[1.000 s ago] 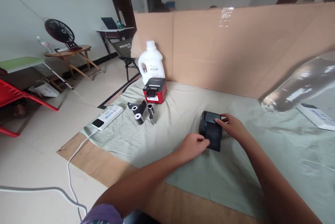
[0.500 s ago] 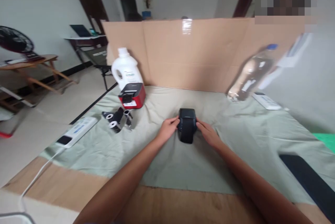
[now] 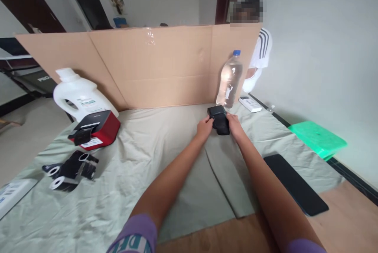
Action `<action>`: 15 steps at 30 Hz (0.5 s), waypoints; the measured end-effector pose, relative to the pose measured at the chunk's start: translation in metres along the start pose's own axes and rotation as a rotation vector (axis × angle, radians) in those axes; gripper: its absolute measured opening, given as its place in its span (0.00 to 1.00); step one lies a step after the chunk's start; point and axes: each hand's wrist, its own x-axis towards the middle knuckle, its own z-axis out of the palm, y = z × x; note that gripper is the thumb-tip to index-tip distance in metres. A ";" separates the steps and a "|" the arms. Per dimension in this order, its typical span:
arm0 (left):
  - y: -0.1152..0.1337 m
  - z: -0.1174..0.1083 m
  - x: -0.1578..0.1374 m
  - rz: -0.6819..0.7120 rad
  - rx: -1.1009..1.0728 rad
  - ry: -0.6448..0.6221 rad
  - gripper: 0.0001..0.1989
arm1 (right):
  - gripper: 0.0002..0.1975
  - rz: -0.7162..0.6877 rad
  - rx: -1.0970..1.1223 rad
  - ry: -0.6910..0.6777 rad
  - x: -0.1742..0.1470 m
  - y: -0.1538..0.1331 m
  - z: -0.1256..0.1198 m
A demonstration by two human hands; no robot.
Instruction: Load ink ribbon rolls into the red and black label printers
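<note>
Both hands hold a small black box-shaped device [image 3: 216,110], perhaps a small printer, with a wide black strip [image 3: 223,124] hanging from its front. My left hand [image 3: 204,127] grips its left side, thumb and fingers closed. My right hand [image 3: 234,125] is closed on the opposite side. The device is at the far right-centre of the green-grey cloth [image 3: 165,158], just in front of a clear water bottle [image 3: 230,79]. Whether its underside touches the cloth I cannot tell.
At left stand a white jug [image 3: 82,93] and a red-and-black box-shaped device [image 3: 102,129], with black rolls [image 3: 69,172] before them. A dark flat slab [image 3: 295,184] lies right of my right arm. Cardboard [image 3: 165,67] walls the back; behind its right end is a person [image 3: 262,48]. A green stool [image 3: 319,138] stands beyond the right edge.
My view has turned right. Both hands have carried the black device away from me and to the right, close to the water bottle, and it now sits tilted. The cloth has creased behind it.
</note>
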 end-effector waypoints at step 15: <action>0.009 0.097 0.014 0.038 0.150 -0.113 0.19 | 0.34 0.107 -0.174 0.171 0.027 0.057 -0.058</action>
